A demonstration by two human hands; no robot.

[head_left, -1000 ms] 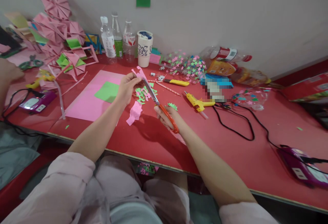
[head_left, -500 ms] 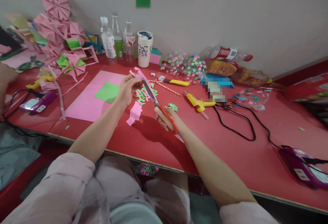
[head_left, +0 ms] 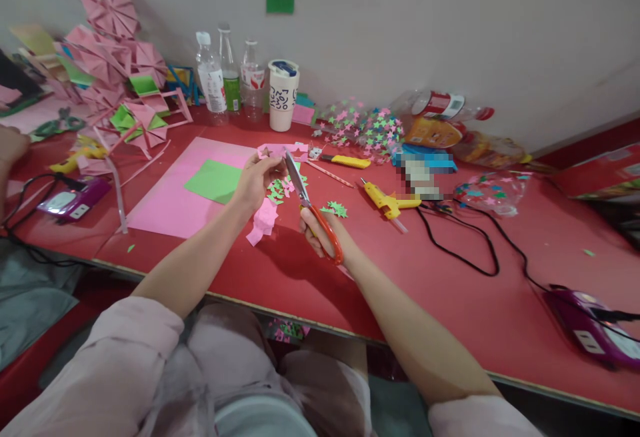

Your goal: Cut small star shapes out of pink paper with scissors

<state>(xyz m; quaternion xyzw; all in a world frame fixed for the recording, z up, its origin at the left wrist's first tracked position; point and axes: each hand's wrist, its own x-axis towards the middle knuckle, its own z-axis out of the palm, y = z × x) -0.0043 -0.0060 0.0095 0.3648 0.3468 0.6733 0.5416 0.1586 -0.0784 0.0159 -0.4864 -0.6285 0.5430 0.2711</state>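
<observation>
My left hand (head_left: 259,180) pinches a strip of pink paper (head_left: 297,148) that has notches cut in its edge. In my right hand (head_left: 316,230) is a pair of scissors (head_left: 327,230) with orange handles, fingers through the loops. The scissor blades point up and away, their tips at the pink strip beside my left fingertips; how far they are apart is hard to see. Below the blades lie green and pink paper scraps (head_left: 276,190). A crumpled pink paper piece (head_left: 263,221) rests nearer me, and small green stars (head_left: 337,209) are piled right of the blades.
A green sheet (head_left: 213,181) lies on a pink sheet (head_left: 165,204) to the left. Bottles (head_left: 213,87) and a cup (head_left: 283,100) stand by the wall. A yellow cutter (head_left: 350,162), a glue gun (head_left: 387,200) and cords lie right. Another person's hand (head_left: 11,147) is far left.
The pink strip has swung down and now stretches to the right across the blades. My left hand has shifted slightly right and down; the scissors have moved slightly left.
</observation>
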